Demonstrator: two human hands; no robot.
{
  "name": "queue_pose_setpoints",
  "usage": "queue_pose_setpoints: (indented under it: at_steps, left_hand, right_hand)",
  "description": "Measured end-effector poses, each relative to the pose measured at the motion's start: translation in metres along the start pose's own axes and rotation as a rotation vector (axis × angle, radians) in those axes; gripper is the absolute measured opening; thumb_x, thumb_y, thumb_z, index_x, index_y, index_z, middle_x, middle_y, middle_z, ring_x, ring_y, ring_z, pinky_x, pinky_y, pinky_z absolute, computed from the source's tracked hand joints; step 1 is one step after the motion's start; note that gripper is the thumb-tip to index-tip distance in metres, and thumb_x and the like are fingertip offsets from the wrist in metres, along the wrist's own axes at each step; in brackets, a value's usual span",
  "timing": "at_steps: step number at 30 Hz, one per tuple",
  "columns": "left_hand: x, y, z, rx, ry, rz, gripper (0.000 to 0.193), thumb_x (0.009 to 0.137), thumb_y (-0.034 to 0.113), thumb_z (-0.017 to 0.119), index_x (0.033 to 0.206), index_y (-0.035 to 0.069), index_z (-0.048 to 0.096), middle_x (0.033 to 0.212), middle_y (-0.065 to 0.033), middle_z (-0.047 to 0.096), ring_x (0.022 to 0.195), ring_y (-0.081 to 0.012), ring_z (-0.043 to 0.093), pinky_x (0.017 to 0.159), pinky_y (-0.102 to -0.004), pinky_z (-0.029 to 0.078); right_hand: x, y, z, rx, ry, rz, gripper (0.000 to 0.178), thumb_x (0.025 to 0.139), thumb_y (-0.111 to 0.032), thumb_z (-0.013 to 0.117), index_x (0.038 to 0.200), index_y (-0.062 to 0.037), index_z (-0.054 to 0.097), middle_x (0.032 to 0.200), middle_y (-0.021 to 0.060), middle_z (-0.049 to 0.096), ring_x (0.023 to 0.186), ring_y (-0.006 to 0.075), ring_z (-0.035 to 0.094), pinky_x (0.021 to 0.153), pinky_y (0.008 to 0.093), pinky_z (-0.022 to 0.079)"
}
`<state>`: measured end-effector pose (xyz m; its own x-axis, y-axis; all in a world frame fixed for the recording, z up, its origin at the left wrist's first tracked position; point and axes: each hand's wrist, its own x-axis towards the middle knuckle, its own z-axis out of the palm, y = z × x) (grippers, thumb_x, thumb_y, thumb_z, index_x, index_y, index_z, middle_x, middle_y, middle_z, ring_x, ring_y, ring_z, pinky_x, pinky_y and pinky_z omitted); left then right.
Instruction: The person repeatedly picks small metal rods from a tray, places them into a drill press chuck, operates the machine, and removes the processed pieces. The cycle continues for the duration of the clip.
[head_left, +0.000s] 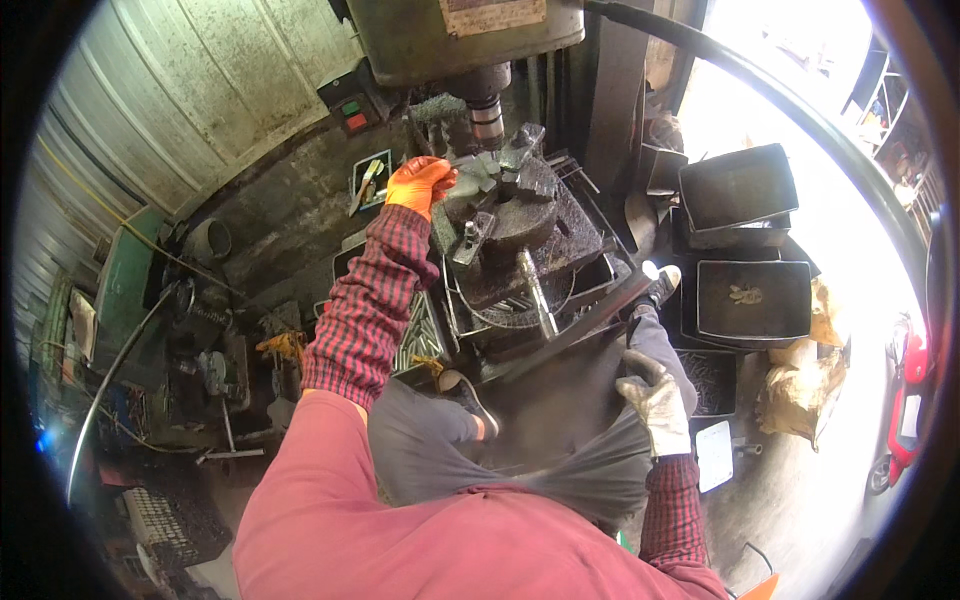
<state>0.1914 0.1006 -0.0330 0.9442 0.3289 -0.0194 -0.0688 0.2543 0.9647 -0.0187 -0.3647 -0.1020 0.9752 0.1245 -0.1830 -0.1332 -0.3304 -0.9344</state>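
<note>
Red shirt foremost, being my own. Left hand, orange-gloved, raised beside clamping fixture; fingers bunched narrow, though whether they grip anything, I cannot tell. Fixture sits below drill chuck, presumably for alignment with spindle. My right hand, pale-gloved, fingers loosely curled, thumb apart, nothing visible held; perhaps resting. Black bins at right, probably for easy reach.

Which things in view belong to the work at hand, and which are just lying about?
Likely in use:
- clamping fixture, nearest the orange-gloved left hand
- steel handle on its front
- machine chuck above

Seemingly lying about:
- lower black bin
- brown sack
- white panel
</note>
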Motion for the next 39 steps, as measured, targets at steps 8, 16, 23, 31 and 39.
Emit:
queue_pose_setpoints:
  at_steps: [8, 16, 23, 31, 39]
  left_hand:
    - [-0.015, -0.005, 0.001, -0.272, 0.051, 0.033, 0.022, 0.099, 0.004, 0.062, 0.119, 0.01, 0.065, 0.11, -0.0122, 0.07, 0.089, -0.0206, 0.069, 0.068, -0.0298, 0.058]
    - [0.008, 0.008, 0.043, 0.083, -0.049, 0.025, 0.016, 0.098, 0.01, 0.069, 0.113, 0.01, 0.069, 0.101, -0.0019, 0.075, 0.089, -0.0114, 0.068, 0.069, -0.0229, 0.049]
    - [0.021, -0.02, 0.053, 0.09, -0.035, 0.084, 0.013, 0.091, 0.002, 0.076, 0.104, 0.001, 0.072, 0.096, -0.0042, 0.074, 0.087, -0.0133, 0.067, 0.085, -0.0295, 0.054]
    - [0.018, -0.022, 0.052, 0.777, -0.202, 0.221, 0.02, 0.093, 0.015, 0.076, 0.109, 0.003, 0.075, 0.097, -0.0017, 0.076, 0.09, -0.0089, 0.067, 0.083, -0.0258, 0.052]
    - [0.011, -0.012, 0.056, 0.913, -0.211, 0.215, 0.018, 0.091, 0.017, 0.078, 0.105, 0.006, 0.078, 0.094, -0.0028, 0.077, 0.086, -0.0105, 0.068, 0.079, -0.0281, 0.052]
  right_hand:
    - [-0.023, 0.004, 0.028, 0.279, -0.11, 0.036, 0.054, 0.084, -0.001, 0.077, 0.135, 0.0051, 0.061, 0.13, 0.015, 0.068, 0.117, 0.0207, 0.065, 0.102, 0.0327, 0.052]
    - [-0.038, -0.011, 0.018, 0.163, -0.108, -0.006, 0.052, 0.083, -0.005, 0.077, 0.132, 0.0048, 0.063, 0.126, 0.0146, 0.069, 0.114, 0.0209, 0.067, 0.101, 0.0327, 0.052]
    - [-0.056, -0.008, 0.011, 0.118, -0.091, 0.026, 0.051, 0.082, -0.005, 0.079, 0.13, 0.002, 0.066, 0.126, 0.0114, 0.07, 0.115, 0.0184, 0.065, 0.098, 0.0311, 0.052]
    - [-0.05, -0.114, 0.038, -0.108, -0.323, -0.544, 0.058, 0.071, -0.007, 0.083, 0.126, -0.0041, 0.066, 0.126, 0.0123, 0.068, 0.116, 0.0328, 0.065, 0.104, 0.04, 0.05]
    - [0.032, -0.156, 0.044, -1.233, 0.112, -1.019, 0.055, 0.075, -0.02, 0.078, 0.126, -0.0058, 0.063, 0.119, 0.0135, 0.067, 0.127, 0.0327, 0.057, 0.122, 0.0529, 0.03]
